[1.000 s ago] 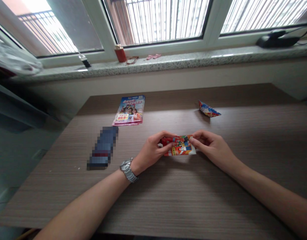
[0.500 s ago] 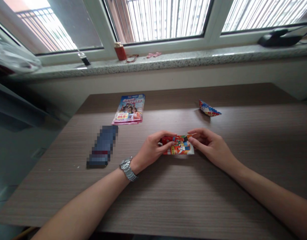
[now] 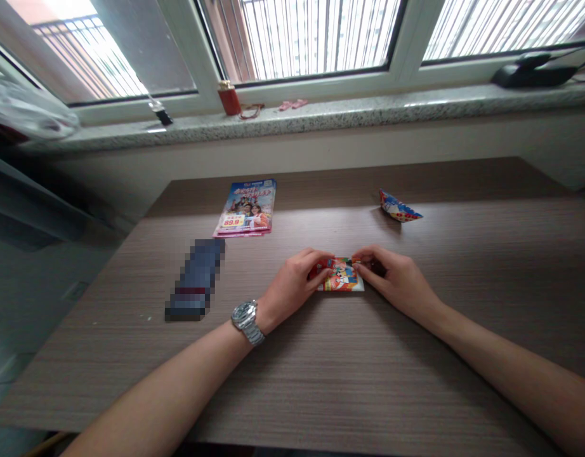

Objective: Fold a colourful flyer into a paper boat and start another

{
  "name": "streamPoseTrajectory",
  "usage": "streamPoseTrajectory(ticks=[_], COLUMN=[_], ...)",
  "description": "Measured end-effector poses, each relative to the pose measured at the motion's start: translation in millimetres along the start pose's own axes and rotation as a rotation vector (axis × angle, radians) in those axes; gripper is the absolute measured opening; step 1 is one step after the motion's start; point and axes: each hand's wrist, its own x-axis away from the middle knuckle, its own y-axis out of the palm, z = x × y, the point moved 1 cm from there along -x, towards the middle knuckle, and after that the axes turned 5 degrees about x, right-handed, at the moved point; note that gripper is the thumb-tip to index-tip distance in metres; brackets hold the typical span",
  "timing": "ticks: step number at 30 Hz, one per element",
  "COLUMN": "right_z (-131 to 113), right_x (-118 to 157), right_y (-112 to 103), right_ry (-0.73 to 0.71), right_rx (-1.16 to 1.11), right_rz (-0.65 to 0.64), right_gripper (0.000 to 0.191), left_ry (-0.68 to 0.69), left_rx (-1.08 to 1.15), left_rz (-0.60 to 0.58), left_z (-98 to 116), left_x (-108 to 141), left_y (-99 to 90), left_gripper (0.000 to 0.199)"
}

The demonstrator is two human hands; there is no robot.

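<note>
A small folded piece of colourful printed paper (image 3: 341,277), mostly red with cartoon-like figures and a pale lower corner, is between my hands over the middle of the table. My left hand (image 3: 299,279), with a silver watch (image 3: 247,320) at the wrist, pinches its left end between thumb and fingers. On the other side my right hand (image 3: 392,276) grips the upper right edge in the same way. Fingertips behind the paper are partly hidden. Beyond my right hand lies a folded paper boat (image 3: 398,208) in blue, red and white print.
A stack of printed flyers (image 3: 247,208) lies at the back left of the wooden table (image 3: 349,381). Nearer, a dark pixelated flat object (image 3: 196,279) rests left of my watch. The stone windowsill (image 3: 359,116) holds a red lighter-like item (image 3: 230,99) and a black device with cables (image 3: 533,73).
Both hands have come slightly closer together on the folded paper, the right shifting left. The left wrist has turned, so the watch face shows more. The boat and flyers have stayed put.
</note>
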Motion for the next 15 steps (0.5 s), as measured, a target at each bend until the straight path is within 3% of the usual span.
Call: streamPoseTrajectory(ticks=[8,15], right_z=[2.4,6.6], right_x=[-4.8,-5.6], right_y=[3.0,3.7], right_ry=[-0.087,-0.077], right_rx=[0.118,0.136], right_rz=[0.024,0.014], right_gripper=[0.010,0.016], left_ry=[0.059,0.038], left_rx=[-0.245,-0.261], left_rz=[0.032,0.005], left_z=[-6.8,-6.8], left_x=[-2.4,-2.9], left_y=[2.9,1.6], left_gripper=[0.024,0.024])
